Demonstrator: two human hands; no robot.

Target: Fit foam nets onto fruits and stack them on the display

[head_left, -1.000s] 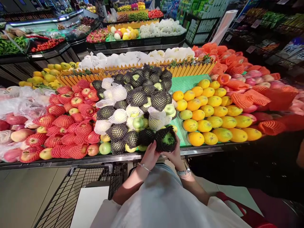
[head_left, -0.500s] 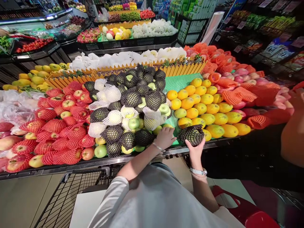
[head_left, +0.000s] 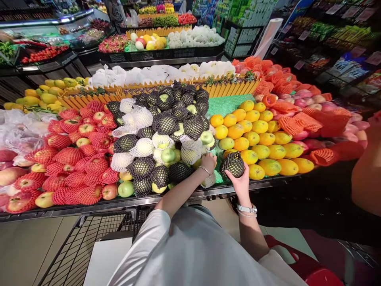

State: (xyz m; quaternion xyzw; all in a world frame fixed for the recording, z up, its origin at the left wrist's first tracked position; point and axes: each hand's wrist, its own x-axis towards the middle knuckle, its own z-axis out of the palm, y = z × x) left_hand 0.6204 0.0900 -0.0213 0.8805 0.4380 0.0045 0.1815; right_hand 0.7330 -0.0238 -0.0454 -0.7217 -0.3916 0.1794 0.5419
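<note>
Across the fruit stand (head_left: 119, 203), red-netted apples (head_left: 70, 157), the left hand (head_left: 208, 163) by a pale net (head_left: 210, 181), its grip unclear, a black-netted fruit (head_left: 233, 163) held in the right hand (head_left: 241, 180) over green matting (head_left: 222, 104), yellow-orange fruit (head_left: 271, 167) beside it.

Worktop (head_left: 143, 203): a fruit heap (head_left: 166, 124) lies at the centre. Apples (head_left: 69, 156) adjoin it on the left; plastic bags (head_left: 25, 129) lie beyond them at the left end. Right of the heap, fruit in rows (head_left: 260, 126) lies on a mat (head_left: 218, 105), with a bank of netted fruit (head_left: 306, 121) further right. A picket fence (head_left: 233, 89) runs behind the heap; wrapped fruit (head_left: 162, 74) lies behind the fence. Before the worktop, left of the person, stands a cart (head_left: 67, 246).
</note>
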